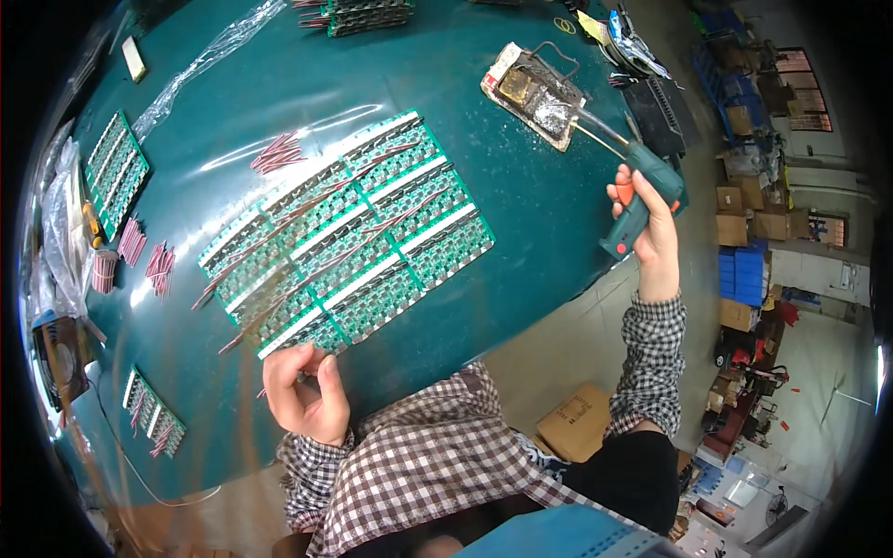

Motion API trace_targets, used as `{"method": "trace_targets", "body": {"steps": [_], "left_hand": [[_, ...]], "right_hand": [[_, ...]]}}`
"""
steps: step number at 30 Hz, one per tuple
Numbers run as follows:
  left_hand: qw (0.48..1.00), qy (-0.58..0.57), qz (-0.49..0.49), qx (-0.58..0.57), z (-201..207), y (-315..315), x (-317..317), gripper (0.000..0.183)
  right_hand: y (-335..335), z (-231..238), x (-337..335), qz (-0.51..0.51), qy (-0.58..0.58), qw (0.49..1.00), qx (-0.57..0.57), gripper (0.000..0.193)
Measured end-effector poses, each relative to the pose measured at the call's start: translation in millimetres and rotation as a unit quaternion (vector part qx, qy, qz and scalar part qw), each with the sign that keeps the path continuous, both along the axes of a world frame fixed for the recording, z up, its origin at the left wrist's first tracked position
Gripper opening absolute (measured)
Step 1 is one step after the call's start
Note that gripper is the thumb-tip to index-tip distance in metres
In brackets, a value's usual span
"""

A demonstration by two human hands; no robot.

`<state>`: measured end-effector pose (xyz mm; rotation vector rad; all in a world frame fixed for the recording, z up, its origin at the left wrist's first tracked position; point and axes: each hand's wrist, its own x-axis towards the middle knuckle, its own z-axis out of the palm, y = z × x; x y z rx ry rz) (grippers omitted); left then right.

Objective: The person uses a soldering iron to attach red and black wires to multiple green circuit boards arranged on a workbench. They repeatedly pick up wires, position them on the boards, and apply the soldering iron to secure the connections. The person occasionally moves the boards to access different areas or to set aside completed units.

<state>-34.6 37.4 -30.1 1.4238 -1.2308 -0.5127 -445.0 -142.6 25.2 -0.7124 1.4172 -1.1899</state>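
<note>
My right hand [651, 219] grips a dark green soldering gun [659, 177] with a red trigger. Its tip reaches down to a worn solder tray [530, 93] with a wire handle and silvery residue. My left hand [307, 395] is by the lower left edge of a large panel of green circuit boards [349, 237], fingers curled toward the thumb. A bit of reddish wire shows beside that hand; what the fingers hold, if anything, cannot be made out. Several red and black wires [326, 265] lie across the panel's rows.
Bundles of cut wires [279, 153] lie beyond the panel, with more [160, 268] at left. Smaller board panels [117, 175] rest on the green table [419, 56], and a stack of boards [367, 17] stands at the back. A cardboard box [577, 423] is on the floor.
</note>
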Motion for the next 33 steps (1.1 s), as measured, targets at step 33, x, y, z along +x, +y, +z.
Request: {"method": "trace_targets", "body": {"steps": [33], "left_hand": [[1.0,0.01,0.007,-0.025,-2,3,3,0.022]], "right_hand": [[22,7,39,-0.048,0.16,0.98,-0.105,0.027]]}}
